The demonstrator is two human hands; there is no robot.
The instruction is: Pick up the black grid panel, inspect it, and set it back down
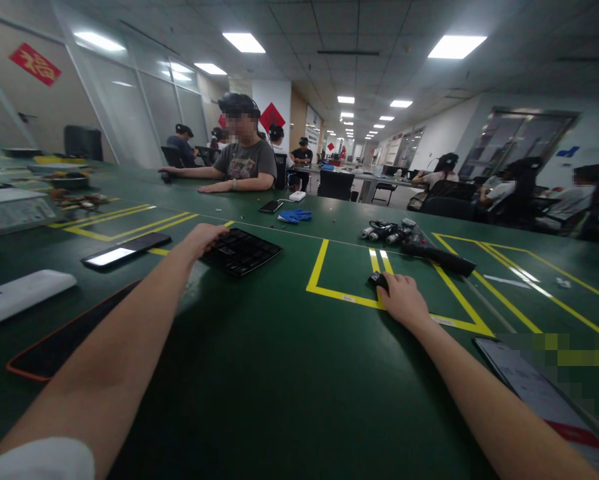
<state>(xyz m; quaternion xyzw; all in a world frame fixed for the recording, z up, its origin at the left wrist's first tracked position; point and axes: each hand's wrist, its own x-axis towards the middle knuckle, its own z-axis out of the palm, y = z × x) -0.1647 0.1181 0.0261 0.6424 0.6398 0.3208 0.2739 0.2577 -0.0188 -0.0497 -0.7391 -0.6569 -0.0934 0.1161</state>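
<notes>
My left hand (pixel 204 237) rests on the near-left edge of a small black keyboard (pixel 242 251) on the green table, fingers curled over its corner. My right hand (pixel 403 299) is closed over a small black object (pixel 378 280), which lies on the yellow tape line (pixel 339 293) of a marked rectangle. Only the tip of that object shows beyond my fingers.
A lit phone (pixel 126 251) lies left of the keyboard, with a white bar (pixel 22 297) and a dark tablet (pixel 64 340) nearer me. Black cylinders and a handle (pixel 409 241) lie beyond my right hand. A blue glove (pixel 294 215), a phone (pixel 270 207) and a seated person (pixel 242 163) are across the table.
</notes>
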